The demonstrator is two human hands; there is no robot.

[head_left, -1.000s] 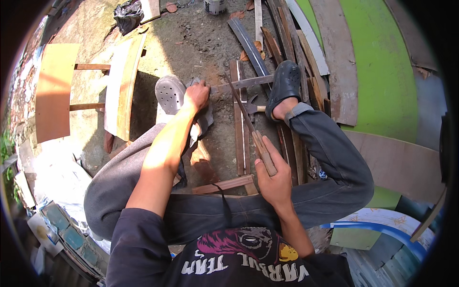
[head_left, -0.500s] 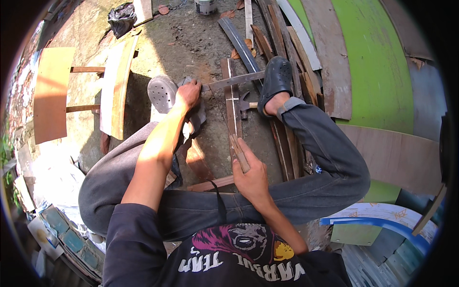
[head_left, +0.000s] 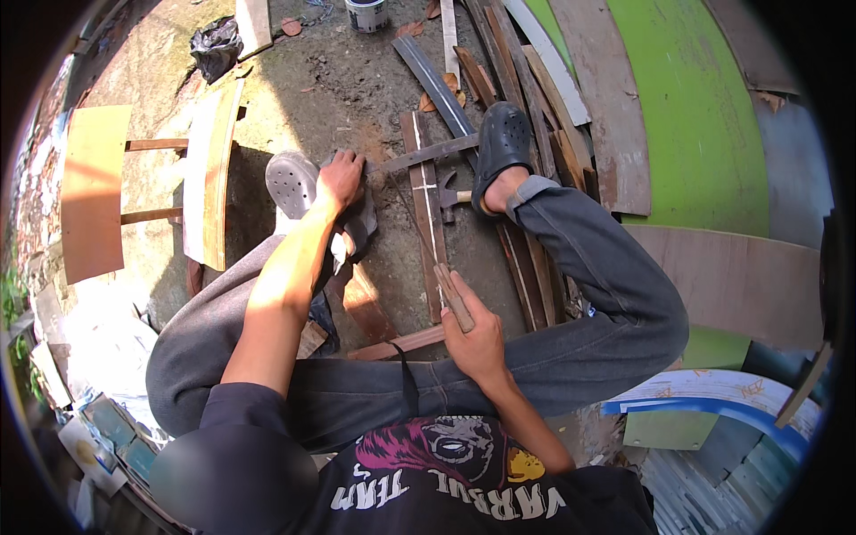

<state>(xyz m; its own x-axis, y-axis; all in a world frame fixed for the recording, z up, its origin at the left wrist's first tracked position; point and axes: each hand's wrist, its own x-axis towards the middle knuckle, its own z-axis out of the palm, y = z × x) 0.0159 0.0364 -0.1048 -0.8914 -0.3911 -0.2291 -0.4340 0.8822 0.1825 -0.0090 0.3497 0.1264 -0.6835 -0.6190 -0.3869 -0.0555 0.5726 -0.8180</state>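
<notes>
My right hand [head_left: 477, 341] is closed round the wooden handle [head_left: 456, 301] of a thin-bladed tool that looks like a handsaw. Its blade [head_left: 415, 218], nearly edge-on, runs forward to a narrow grey-brown strip [head_left: 428, 153] near that strip's left end. There my left hand [head_left: 341, 178] is closed, its fingers at the end of the strip; exactly how it grips is hidden. The strip's other end reaches my dark clog [head_left: 506, 147]. Beneath the strip a dark brown plank [head_left: 430, 209] with a pale line lies lengthwise. A claw hammer [head_left: 453, 196] lies beside the plank.
Several long boards [head_left: 535, 116] lie to the right, beside a green panel [head_left: 687, 116]. A two-panel wooden piece [head_left: 94, 192] stands at left. A black plastic bag [head_left: 216, 49] and a small bucket [head_left: 366, 14] sit farther off. A wood offcut [head_left: 397, 343] lies by my leg.
My right hand has drawn the saw handle slightly back toward me. My left hand stays at the strip's end; the whole view has shifted a little.
</notes>
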